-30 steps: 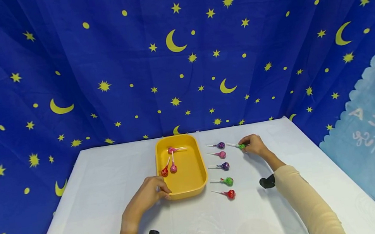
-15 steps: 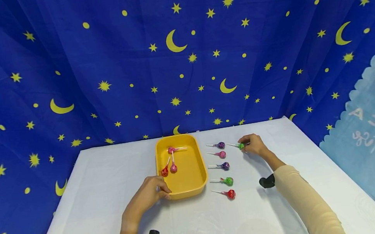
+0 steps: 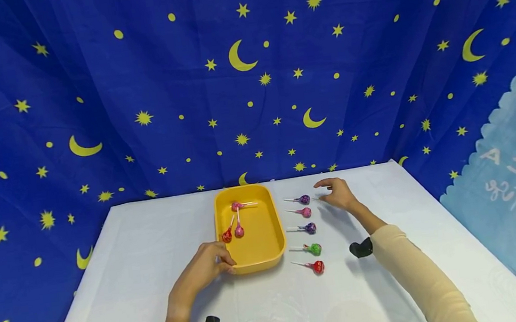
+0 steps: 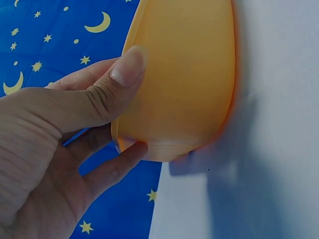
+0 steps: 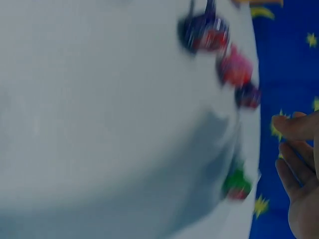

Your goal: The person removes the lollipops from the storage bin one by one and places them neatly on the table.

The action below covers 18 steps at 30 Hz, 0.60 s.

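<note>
My left hand (image 3: 208, 264) grips the front left corner of a yellow tray (image 3: 260, 241); in the left wrist view the thumb lies over its rim and fingertips press the outside. A red lollipop (image 3: 226, 236) and two pink ones, one at the back (image 3: 236, 206), lie inside. My right hand (image 3: 339, 194) is raised at the back right, fingers apart and holding nothing. Below it a green lollipop (image 5: 237, 184) lies on the table in the right wrist view, mostly hidden by the hand in the head view. A purple lollipop (image 3: 303, 199) is nearest its fingertips.
Right of the tray, a column continues with a pink lollipop (image 3: 306, 212), another purple one (image 3: 311, 228), a green-wrapped one (image 3: 315, 249) and a red one (image 3: 318, 267). Their sticks point left. A blue star-patterned cloth (image 3: 249, 92) hangs behind the white table (image 3: 123, 285).
My right hand has let go of the green lollipop, lifted and shifted left, its fingers spreading. My left hand and the tray have stayed in place.
</note>
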### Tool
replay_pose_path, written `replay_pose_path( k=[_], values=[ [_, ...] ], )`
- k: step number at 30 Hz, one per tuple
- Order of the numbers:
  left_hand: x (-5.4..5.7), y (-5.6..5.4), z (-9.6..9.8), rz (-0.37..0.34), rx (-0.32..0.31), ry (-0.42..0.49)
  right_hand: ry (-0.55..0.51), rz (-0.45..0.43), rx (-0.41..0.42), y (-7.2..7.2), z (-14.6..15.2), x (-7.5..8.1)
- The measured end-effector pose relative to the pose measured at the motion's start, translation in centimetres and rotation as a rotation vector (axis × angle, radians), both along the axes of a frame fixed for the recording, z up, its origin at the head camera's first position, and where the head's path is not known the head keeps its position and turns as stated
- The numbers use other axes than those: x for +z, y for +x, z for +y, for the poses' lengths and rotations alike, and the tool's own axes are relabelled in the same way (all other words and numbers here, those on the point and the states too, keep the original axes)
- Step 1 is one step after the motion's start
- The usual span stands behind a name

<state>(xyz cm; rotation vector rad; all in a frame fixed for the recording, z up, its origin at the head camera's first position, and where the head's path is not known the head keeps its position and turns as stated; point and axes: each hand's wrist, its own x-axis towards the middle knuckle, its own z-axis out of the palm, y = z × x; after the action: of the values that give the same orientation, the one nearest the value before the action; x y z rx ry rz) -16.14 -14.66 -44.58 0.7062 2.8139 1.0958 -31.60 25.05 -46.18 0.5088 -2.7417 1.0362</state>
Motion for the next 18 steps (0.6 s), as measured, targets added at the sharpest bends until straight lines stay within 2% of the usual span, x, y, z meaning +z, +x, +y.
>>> replay_pose_path(
  k=[5,11,14,18],
  values=[
    [0.3,0.2,0.0,0.030,0.009,-0.031,-0.119,0.001,0.095,0.3,-3.9,1.6],
    [0.3,0.4,0.0,0.032,0.010,-0.030,-0.178,-0.068,0.228,1.6,-9.3,3.7],
    [0.0,0.5,0.1,0.035,-0.003,-0.035,-0.172,-0.156,0.258,2.6,-11.8,4.4],
    [0.2,0.3,0.1,0.037,-0.016,-0.049,-0.090,-0.227,0.254,3.3,-14.9,5.1]
  ],
)
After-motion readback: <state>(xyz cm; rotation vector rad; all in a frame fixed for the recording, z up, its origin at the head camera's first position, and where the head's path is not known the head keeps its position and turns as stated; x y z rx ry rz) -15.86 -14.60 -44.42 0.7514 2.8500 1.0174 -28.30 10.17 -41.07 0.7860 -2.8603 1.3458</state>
